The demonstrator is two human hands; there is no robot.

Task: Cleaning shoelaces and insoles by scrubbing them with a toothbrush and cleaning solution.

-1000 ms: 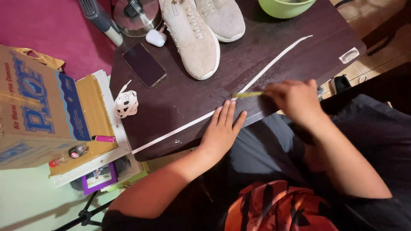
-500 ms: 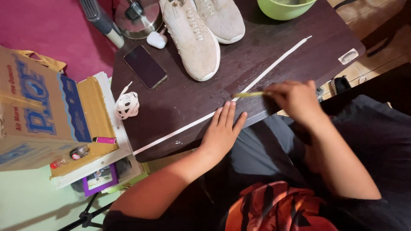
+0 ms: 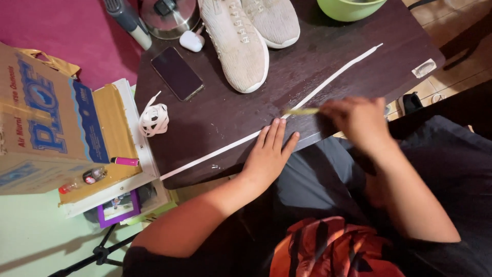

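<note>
A long white shoelace (image 3: 338, 74) lies stretched diagonally across the dark wooden table (image 3: 225, 118). My left hand (image 3: 269, 154) lies flat with fingers together, pressing the lace down near the table's front edge. My right hand (image 3: 359, 120) is blurred and grips a thin yellow-green brush (image 3: 302, 111), whose tip touches the lace just right of my left fingertips. Two beige sneakers (image 3: 241, 38) without laces stand at the back of the table.
A black phone (image 3: 177, 73), a white earbud case (image 3: 192, 41), a rolled white shoelace (image 3: 154, 119), a metal pot lid (image 3: 166, 15) and a green bowl (image 3: 348, 7) sit on the table. A cardboard box (image 3: 46, 123) stands at left.
My right hand has shifted slightly along the lace with the brush and is now motion-blurred. My left hand stays pressed on the lace.
</note>
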